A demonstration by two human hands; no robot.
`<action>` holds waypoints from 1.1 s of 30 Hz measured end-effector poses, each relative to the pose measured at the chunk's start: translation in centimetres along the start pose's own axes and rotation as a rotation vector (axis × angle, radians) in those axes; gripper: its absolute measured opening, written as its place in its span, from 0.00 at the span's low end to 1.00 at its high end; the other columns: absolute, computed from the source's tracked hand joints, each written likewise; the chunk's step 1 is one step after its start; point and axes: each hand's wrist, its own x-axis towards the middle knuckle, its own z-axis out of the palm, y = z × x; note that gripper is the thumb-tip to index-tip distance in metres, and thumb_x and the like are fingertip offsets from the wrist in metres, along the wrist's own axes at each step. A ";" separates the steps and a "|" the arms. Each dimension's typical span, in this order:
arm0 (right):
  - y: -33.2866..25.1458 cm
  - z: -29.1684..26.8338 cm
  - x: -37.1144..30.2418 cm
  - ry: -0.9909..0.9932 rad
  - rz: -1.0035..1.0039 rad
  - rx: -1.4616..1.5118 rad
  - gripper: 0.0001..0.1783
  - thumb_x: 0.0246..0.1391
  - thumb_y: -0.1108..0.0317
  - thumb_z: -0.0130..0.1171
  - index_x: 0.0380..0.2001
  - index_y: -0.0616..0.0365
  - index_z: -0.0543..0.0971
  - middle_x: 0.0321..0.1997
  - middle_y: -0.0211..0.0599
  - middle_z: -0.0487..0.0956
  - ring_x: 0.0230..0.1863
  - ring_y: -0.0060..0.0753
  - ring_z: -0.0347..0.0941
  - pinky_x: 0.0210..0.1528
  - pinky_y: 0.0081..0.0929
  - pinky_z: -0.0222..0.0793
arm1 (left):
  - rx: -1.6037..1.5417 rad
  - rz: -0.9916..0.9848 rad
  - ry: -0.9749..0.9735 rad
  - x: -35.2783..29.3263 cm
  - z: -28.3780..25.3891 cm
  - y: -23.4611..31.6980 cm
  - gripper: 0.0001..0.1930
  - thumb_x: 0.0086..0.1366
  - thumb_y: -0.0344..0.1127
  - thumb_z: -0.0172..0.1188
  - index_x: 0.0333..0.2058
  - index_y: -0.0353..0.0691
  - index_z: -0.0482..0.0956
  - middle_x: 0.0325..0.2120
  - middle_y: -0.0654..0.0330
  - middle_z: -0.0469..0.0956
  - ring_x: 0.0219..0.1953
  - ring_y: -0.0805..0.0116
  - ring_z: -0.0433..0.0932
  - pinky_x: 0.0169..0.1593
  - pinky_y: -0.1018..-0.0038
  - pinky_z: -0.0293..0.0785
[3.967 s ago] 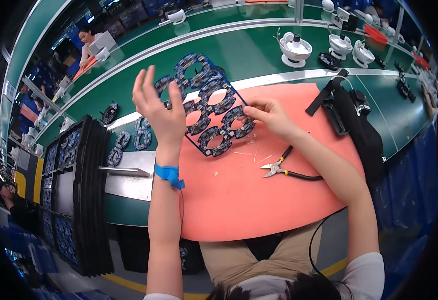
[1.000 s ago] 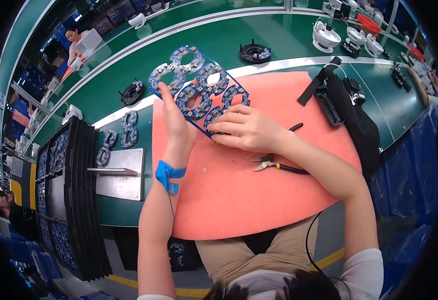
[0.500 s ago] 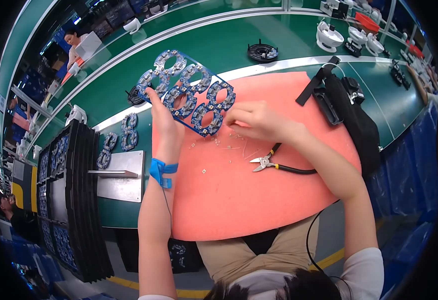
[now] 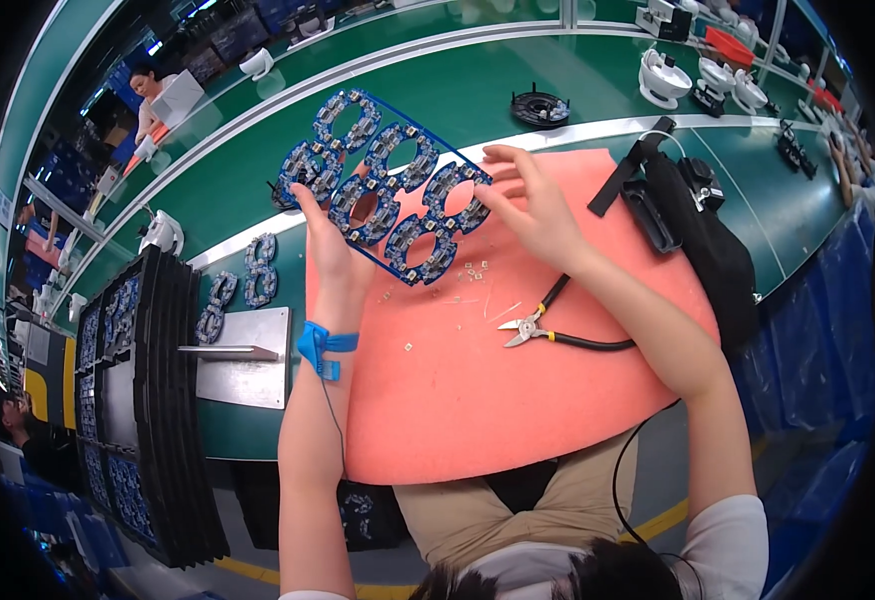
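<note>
My left hand [image 4: 330,248] holds up a blue panel of ring-shaped circuit boards [image 4: 386,200] by its left side. The thumb lies on the front face; the other fingers are mostly hidden behind it. At the panel's right corner, my right hand [image 4: 540,212] has its thumb on the edge and its fingers curled around from above. Below the panel, several tiny pale square parts [image 4: 475,270] are scattered over a pink foam mat [image 4: 478,420]. Diagonal cutters [image 4: 528,327] with black and yellow handles rest on the mat, jaws apart, under my right forearm.
Left of the mat are a metal plate with a handle [image 4: 248,375], two loose double-ring boards [image 4: 260,270] and stacked black trays [image 4: 163,400]. A black bag-like item [image 4: 693,235] lies at right. Beyond stand a black round base [image 4: 541,108] and white devices [image 4: 664,78]. A blue wrist strap [image 4: 318,345] trails a cord.
My right hand has moved up from beside the panel's lower right to its right corner and taken hold there. The panel has shifted slightly right and turned. More small parts show beneath.
</note>
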 end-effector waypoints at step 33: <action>-1.4 -0.6 0.0 -0.269 0.533 0.775 0.19 0.68 0.56 0.44 0.50 0.59 0.72 0.46 0.34 0.77 0.45 0.27 0.78 0.49 0.27 0.73 | -0.387 -0.218 -0.106 -0.6 0.4 -0.8 0.31 0.68 0.64 0.39 0.51 0.42 0.69 0.30 0.61 0.65 0.42 0.58 0.69 0.57 0.45 0.62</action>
